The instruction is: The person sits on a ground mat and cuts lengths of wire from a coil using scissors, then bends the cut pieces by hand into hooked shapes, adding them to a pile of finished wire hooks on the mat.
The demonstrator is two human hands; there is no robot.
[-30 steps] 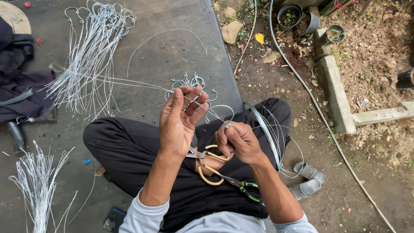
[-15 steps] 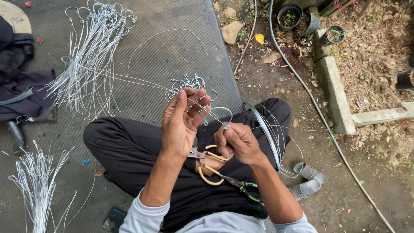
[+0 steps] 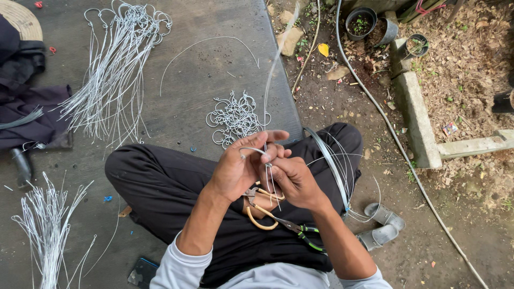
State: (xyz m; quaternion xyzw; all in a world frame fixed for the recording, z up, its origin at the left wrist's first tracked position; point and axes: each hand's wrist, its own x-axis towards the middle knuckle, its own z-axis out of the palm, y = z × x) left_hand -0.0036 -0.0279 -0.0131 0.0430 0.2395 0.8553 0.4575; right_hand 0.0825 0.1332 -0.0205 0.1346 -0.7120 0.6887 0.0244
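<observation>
Together, a thin white wire [image 3: 266,101] is pinched above the lap by the left hand [image 3: 241,166] and right hand [image 3: 292,179], each grip clamped on it. Pliers [image 3: 262,206] are laid on the lap; bent hooks [image 3: 233,118] are heaped on the mat [image 3: 214,64].

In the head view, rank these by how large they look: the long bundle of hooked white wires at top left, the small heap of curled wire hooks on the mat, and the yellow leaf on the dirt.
1. Long bundle of hooked white wires, clearly largest.
2. Small heap of curled wire hooks.
3. Yellow leaf, smallest.
All lie on the ground at similar distance, so the order seems safe.
</observation>
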